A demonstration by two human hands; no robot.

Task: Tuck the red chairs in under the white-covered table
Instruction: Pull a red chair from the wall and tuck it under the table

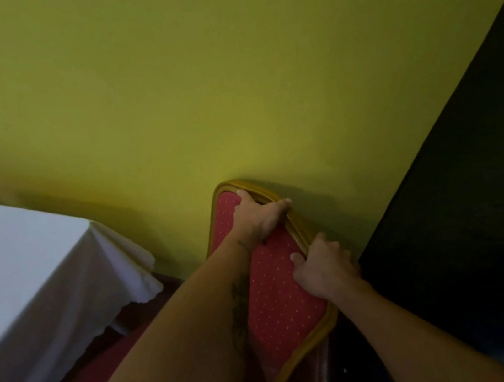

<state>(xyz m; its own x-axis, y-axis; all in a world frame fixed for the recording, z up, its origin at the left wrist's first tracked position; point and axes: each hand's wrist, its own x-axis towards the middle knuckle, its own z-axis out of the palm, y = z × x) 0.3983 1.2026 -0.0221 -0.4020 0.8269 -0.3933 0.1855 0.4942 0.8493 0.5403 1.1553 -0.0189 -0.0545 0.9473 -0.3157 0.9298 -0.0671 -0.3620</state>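
A red chair (276,292) with white dots and a gold frame fills the lower middle of the head view; I see its padded back, close to the yellow-green wall. My left hand (260,217) grips the gold rim near the top of the back. My right hand (322,267) grips the same rim lower on its right side. The white-covered table (25,269) stands at the left, its cloth corner hanging down, apart from the chair. The chair's seat and legs are hidden beneath my arms.
The yellow-green wall (226,79) rises right behind the chair. A dark panel (474,188) runs along the right side, close to the chair. Dark red floor (105,356) shows between the table and the chair.
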